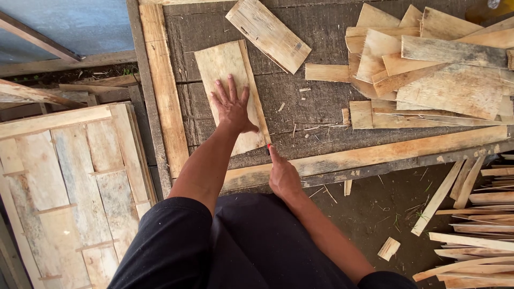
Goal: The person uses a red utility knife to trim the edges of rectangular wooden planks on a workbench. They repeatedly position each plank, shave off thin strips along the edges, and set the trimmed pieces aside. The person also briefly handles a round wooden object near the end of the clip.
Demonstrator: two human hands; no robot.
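Far left of the hands lies a pale slatted wooden panel (69,187) on the ground. The left hand (232,107) presses flat, fingers spread, on a pale rectangular wood board (225,64) on the dark weathered tabletop (316,101). The right hand (282,176) pinches a red-tipped marker (269,146) (mostly hidden) at the board's lower corner. Right of both, a heap of light wooden offcuts (433,69).

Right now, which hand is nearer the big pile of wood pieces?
The right hand. It sits at the thin board's lower right corner, toward the pile of wood pieces; the left hand lies flat on that board, farther away.
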